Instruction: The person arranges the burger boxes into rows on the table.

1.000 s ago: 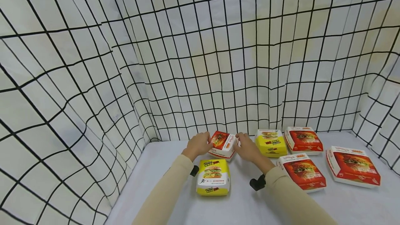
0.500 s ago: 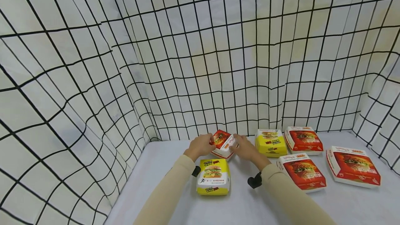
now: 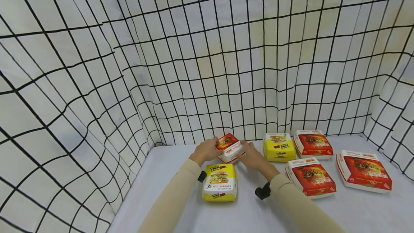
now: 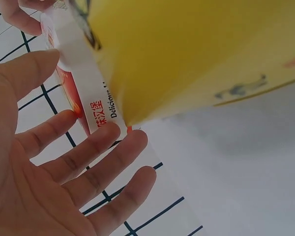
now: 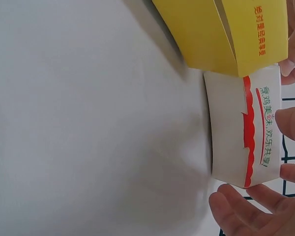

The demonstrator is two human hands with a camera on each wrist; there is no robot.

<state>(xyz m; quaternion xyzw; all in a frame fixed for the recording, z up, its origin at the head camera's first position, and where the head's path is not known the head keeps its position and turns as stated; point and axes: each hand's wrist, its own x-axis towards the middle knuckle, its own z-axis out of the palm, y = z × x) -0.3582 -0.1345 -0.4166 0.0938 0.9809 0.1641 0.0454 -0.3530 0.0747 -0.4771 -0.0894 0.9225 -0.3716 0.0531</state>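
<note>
A small red-and-white burger box (image 3: 227, 148) stands at the back of the table, turned at an angle, between both hands. My left hand (image 3: 205, 151) holds its left side; in the left wrist view the thumb and index finger (image 4: 54, 129) touch the box and the other fingers are spread. My right hand (image 3: 253, 156) grips the right side, its thumb on the printed face and its fingers bent round the corner in the right wrist view. Just in front stands a yellow-and-white burger box (image 3: 220, 183), which partly covers the red one in both wrist views.
To the right stand another yellow burger box (image 3: 279, 147) and three red boxes: one at the back (image 3: 313, 144), one in front of it (image 3: 311, 177), one at far right (image 3: 364, 171). Black netting (image 3: 207, 82) over white cloth walls the white table (image 3: 155, 186).
Between my hands the red burger box has turned, and its white printed side now shows more toward the head camera. Both hands have shifted slightly with it. The other boxes stay put.
</note>
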